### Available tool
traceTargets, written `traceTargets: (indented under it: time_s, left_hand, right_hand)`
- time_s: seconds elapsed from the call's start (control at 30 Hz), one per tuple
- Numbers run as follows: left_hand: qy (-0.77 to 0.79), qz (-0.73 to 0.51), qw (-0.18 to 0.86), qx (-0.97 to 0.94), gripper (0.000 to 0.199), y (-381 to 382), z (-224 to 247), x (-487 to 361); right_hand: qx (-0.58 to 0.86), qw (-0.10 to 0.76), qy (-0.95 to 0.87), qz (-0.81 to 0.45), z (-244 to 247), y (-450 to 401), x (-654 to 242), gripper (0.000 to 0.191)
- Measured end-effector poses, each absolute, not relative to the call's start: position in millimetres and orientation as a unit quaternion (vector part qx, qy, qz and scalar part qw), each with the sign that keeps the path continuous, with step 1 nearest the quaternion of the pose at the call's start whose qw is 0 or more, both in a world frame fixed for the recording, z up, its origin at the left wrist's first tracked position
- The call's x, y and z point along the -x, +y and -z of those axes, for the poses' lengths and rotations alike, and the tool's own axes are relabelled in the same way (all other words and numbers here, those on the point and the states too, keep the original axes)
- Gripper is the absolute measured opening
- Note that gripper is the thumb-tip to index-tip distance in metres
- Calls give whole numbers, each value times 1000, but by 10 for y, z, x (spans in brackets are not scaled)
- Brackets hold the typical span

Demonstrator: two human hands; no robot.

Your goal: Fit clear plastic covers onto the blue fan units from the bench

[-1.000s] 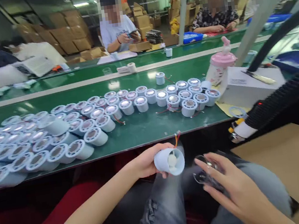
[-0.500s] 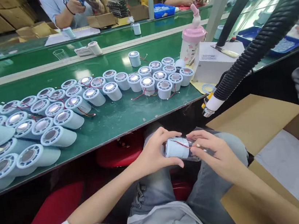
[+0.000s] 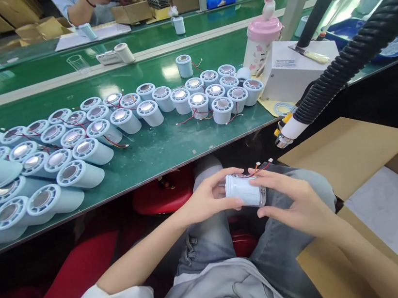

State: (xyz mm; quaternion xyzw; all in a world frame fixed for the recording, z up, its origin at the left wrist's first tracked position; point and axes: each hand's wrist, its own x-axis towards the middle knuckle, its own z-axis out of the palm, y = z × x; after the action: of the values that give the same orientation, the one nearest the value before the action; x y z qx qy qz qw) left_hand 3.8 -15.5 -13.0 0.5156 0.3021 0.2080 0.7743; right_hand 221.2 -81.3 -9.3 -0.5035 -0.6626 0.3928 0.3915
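Note:
A light blue cylinder with a clear rim at its right end lies sideways above my lap. My left hand grips its left end between thumb and fingers. Around the right end curve the thumb and fingers of my right hand, also on it. Thin red wires with small white connectors stick up from the cylinder's top side beside my right fingertips. Many similar blue cylinders, with round metallic centres and some red wires, stand or lean on the green table.
A black ribbed hose with a metal tip hangs at the right. Below it is an open cardboard box. A pink-lidded bottle and a white box stand on the table. Two people work across the table.
The cylinder has turned in my hands, so the wires and connectors now stick up at its top. My right thumb has moved down to its lower right side. The view has shifted slightly.

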Motion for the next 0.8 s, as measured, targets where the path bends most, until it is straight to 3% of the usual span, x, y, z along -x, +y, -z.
traceTargets:
  time_s: [0.1, 0.27, 0.8]
  left_hand:
    - [302, -192, 774, -523, 71, -143, 102, 5]
    - [297, -184, 676, -649, 81, -140, 37, 63]
    - [245, -221, 613, -717, 79, -171, 8, 78]
  right_hand:
    - [504, 375, -698, -344, 99, -838, -2207, 39]
    - [482, 378, -617, -494, 101, -830, -2238, 42]
    - [467, 383, -462, -650, 19, -834, -2216, 41]
